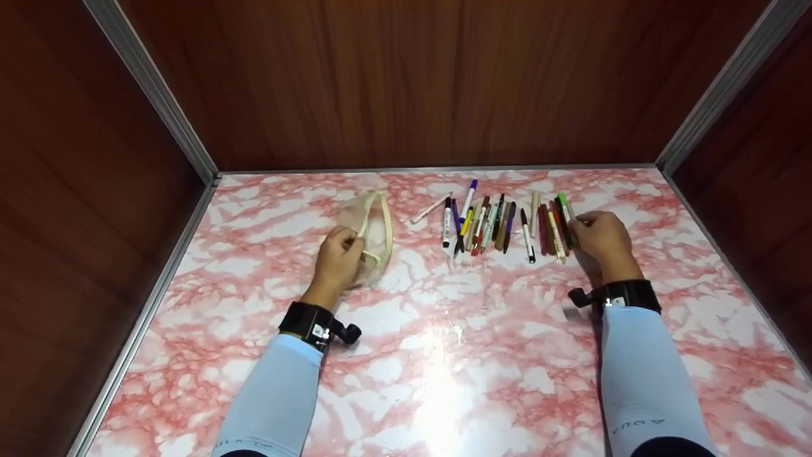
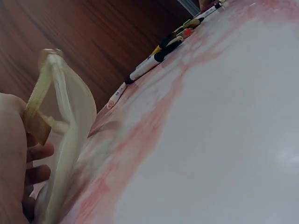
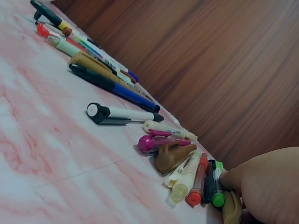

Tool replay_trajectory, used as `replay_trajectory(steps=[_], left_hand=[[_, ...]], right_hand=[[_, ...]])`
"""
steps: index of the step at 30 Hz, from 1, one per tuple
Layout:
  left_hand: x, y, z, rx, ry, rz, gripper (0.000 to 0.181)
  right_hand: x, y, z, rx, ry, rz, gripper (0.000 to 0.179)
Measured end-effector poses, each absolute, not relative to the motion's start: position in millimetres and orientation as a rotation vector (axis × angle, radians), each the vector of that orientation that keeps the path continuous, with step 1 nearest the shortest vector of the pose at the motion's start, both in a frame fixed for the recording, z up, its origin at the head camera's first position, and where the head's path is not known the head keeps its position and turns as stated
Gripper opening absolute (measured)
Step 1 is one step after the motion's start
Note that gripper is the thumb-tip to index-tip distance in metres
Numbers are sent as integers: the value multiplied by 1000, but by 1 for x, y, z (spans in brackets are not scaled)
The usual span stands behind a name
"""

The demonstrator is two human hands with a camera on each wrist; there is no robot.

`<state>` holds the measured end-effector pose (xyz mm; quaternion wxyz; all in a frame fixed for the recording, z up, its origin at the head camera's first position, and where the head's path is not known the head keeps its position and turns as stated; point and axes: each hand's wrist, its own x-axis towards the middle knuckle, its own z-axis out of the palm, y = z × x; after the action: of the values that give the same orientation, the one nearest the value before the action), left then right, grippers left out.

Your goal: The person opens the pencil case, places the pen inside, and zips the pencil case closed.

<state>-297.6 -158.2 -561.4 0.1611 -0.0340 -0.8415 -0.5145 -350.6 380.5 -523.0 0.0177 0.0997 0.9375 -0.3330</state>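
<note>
While the left hand (image 1: 338, 257) pinches the rim of a sheer pouch (image 1: 388, 236), the right hand (image 1: 606, 238) is at the right end of the pens (image 1: 528, 235).
We judge the step in hand to be taking up a pen, the pouch's mouth agape left of the row; the next move calls for a sure pinch and a clean lift. Only the right wrist view shows us the clip of a tan pen (image 3: 231, 209) against that hand; we cannot tell whether it is gripped. The left wrist view adds bent fingers (image 2: 39, 175) beside the pouch's rim.
</note>
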Motion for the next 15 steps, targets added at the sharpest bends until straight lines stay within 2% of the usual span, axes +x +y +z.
replay_trajectory(steps=[7,15], left_hand=[[-299,-159,-561,-75,-2393,-1564,19],[-299,-157,-565,-94,-2372,-1552,20]], right_hand=[[-350,382,-517,264,2910,-1042,51],[-345,383,-511,364,2779,-1158,52]])
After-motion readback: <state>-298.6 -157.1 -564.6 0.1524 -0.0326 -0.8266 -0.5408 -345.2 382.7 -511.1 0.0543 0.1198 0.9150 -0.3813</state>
